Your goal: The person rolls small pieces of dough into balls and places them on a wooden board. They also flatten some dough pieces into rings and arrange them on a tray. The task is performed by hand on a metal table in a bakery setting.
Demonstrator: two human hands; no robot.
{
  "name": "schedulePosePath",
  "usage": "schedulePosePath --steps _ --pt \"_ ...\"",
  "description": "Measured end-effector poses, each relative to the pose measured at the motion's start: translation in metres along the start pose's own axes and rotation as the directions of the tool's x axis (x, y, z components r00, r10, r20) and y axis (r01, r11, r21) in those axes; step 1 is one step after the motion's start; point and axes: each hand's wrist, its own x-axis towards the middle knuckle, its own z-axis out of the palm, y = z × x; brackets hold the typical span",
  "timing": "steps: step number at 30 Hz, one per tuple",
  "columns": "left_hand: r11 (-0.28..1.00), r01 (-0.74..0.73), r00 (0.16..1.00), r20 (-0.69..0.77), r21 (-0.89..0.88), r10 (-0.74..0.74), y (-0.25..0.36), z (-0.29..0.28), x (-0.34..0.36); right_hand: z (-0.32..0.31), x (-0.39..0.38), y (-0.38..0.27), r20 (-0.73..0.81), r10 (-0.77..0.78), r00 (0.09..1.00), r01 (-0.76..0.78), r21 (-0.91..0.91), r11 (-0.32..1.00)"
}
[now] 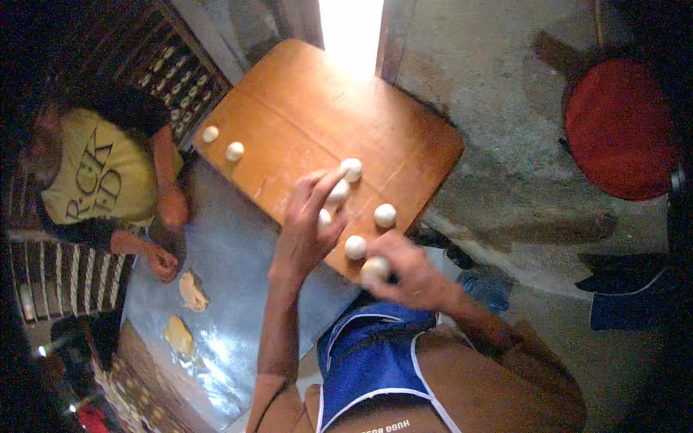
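Note:
My left hand (312, 216) is curled over the orange-brown wooden board (289, 105), its fingers and thumb around white dough balls. One dough ball (338, 190) shows between its fingers, another (324, 217) lies against the palm, and a third (351, 169) is at its fingertips. At the board's near edge, my right hand (413, 273), a little blurred, is closed on a dough ball (374, 271). Just beyond its fingers sits another ball (354, 247), and one more (385, 215) rests farther up the board. Two balls (234, 151) lie apart at the board's left side.
A shiny metal table (242, 289) is left of my left arm, with a pale dough lump (193, 291) and a yellowish one (178, 335). A co-worker in a yellow shirt (97, 166) is across it. Racks (180, 86) of small pieces stand behind; a red round object (621, 130) is far right.

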Motion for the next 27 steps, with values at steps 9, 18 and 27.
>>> schedulePosePath --steps 9,18,27 --pt "0.977 -0.027 1.000 0.018 0.211 0.024 -0.019 0.103 0.059 -0.085 0.052 0.076 -0.455 0.106 0.884 -0.351 -0.496 0.794" --pt "0.677 0.731 0.605 -0.544 0.088 -0.582 -0.011 -0.051 -0.178 -0.009 0.144 0.117 0.032 -0.344 0.938 0.292 -0.605 0.741" --pt "0.414 0.894 0.373 -0.799 0.173 -0.472 -0.050 -0.123 -0.323 0.014 0.135 0.062 0.051 -0.148 0.988 0.142 -0.699 0.701"
